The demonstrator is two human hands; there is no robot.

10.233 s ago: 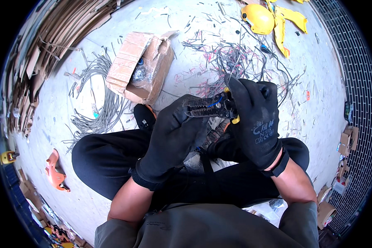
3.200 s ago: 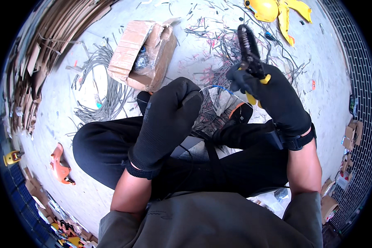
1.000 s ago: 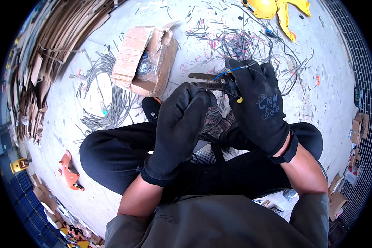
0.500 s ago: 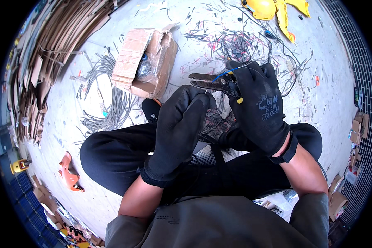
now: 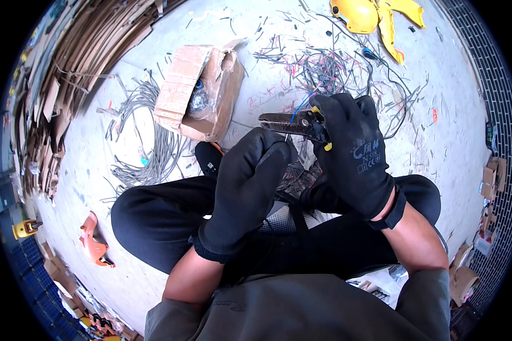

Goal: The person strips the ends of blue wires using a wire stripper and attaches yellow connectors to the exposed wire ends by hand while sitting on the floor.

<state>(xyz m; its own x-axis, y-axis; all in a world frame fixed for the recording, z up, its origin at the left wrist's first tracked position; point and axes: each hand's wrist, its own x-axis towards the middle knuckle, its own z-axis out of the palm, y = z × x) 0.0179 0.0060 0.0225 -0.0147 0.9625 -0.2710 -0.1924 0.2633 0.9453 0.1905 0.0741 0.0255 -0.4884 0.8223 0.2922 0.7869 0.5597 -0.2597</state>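
Note:
Both my hands wear black gloves and meet in front of my crossed legs. My left hand [image 5: 246,176] is closed in a pinch on a thin wire, whose short pale stretch shows above the fingertips. A blue length of the wire [image 5: 302,106] rises on the far side of the tool. Wrapped in my right hand [image 5: 351,148] is a pair of wire strippers [image 5: 293,123] with dark jaws and yellow bits on the handles. The jaws point left and lie across the wire, nearly together, just above my left fingertips. The lower wire is hidden by the left glove.
A torn cardboard box [image 5: 179,85] stands ahead, beside a coil of grey cable [image 5: 133,128]. Cable scraps [image 5: 330,68] litter the floor ahead. Yellow plastic parts [image 5: 358,16] lie far right, an orange part [image 5: 94,241] at left. Stacked flattened cardboard [image 5: 57,96] lines the left side.
The strippers' jaws have come together around the wire and sit slightly lower. My right hand has dropped a little nearer, and the blue wire now stands straighter instead of curving right.

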